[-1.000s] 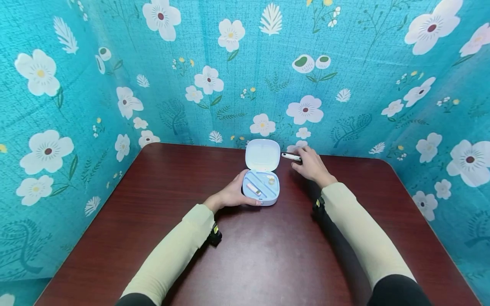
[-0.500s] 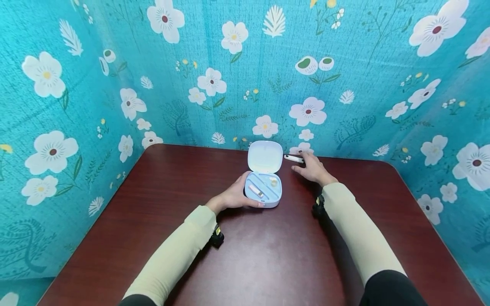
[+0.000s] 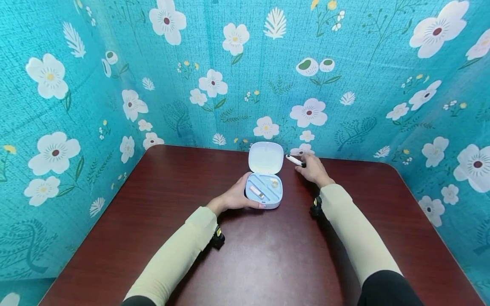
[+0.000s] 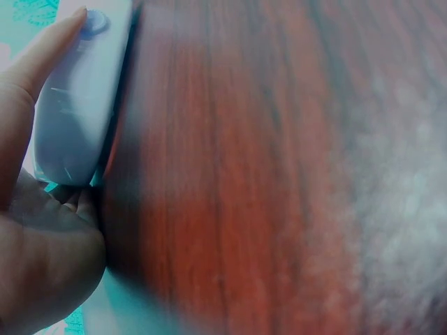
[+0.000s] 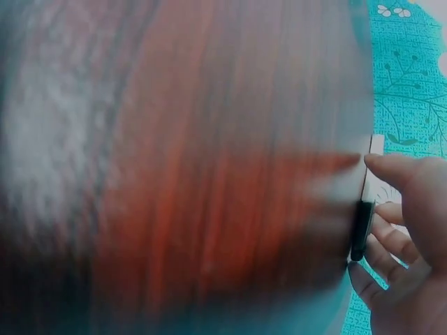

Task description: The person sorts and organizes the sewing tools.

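Note:
My left hand (image 3: 236, 196) grips the left side of a pale blue box (image 3: 272, 205), its thumb lying along the front wall by a round button (image 4: 95, 24). The box's white lid (image 3: 266, 157) stands up at the back. In the divided tray lie a small pinkish-white stick (image 3: 256, 192) with a darker end and a yellowish ring-shaped piece (image 3: 274, 183). To the right of the lid, my right hand (image 3: 314, 170) pinches a slim white object with a black end (image 3: 294, 160); its exact kind is unclear. The thumb touches its white part in the right wrist view.
A dark red-brown wooden table (image 3: 183, 178) with rounded far corners bears everything. Turquoise flowered cloth (image 3: 237, 76) hangs behind it and along both sides, close to the right hand at the far edge.
My right thumb and fingers have closed on the slim white object, which has turned so its right end points nearer to me. The left hand and the box stay in place; the view shifts slightly.

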The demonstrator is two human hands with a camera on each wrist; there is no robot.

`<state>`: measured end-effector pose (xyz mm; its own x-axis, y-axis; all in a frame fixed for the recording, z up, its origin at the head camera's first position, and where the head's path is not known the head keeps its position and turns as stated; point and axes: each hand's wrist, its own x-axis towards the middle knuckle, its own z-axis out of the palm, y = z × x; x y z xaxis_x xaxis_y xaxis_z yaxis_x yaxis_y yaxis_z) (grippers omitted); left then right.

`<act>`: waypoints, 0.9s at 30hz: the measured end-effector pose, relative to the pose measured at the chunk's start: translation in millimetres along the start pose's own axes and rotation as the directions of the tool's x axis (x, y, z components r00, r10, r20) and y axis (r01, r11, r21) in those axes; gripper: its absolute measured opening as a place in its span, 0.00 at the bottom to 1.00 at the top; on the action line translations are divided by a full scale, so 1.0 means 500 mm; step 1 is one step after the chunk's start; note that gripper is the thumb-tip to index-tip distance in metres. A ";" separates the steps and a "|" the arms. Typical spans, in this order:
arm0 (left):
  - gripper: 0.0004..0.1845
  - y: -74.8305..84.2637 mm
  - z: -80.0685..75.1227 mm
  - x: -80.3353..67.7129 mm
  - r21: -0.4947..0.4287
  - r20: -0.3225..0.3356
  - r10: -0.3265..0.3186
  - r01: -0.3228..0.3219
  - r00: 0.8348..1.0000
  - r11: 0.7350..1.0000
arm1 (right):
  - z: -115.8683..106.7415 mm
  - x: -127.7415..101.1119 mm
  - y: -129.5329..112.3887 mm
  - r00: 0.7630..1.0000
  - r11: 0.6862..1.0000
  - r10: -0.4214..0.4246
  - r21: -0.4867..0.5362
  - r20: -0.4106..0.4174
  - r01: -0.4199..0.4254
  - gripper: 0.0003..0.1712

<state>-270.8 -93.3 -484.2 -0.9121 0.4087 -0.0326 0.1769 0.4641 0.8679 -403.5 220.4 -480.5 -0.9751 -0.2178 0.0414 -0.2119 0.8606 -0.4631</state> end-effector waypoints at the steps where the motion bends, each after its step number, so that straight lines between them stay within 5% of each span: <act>1: 0.65 0.000 0.000 0.000 -0.001 0.000 -0.001 0.001 1.000 1.000 | 0.001 -0.001 -0.001 1.000 1.000 0.013 0.007 -0.006 -0.013 0.25; 7: 0.64 0.002 0.003 0.000 -0.006 -0.002 0.009 -0.009 1.000 1.000 | 0.007 -0.006 -0.005 0.995 0.994 0.094 0.052 -0.044 -0.092 0.17; 17: 0.65 -0.004 0.003 0.005 0.004 0.005 0.019 -0.019 1.000 1.000 | 0.006 -0.023 -0.022 0.997 0.983 0.068 0.170 -0.035 -0.061 0.12; 27: 0.65 0.002 -0.003 -0.002 0.001 -0.003 0.028 -0.028 1.000 1.000 | -0.003 -0.049 -0.031 0.995 0.885 0.083 0.454 0.060 -0.101 0.15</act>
<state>-270.3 -94.0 -482.5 -0.9080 0.4189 -0.0070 0.2025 0.4534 0.8680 -376.5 213.2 -473.0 -0.9836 -0.1732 -0.0508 -0.0592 0.5753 -0.8158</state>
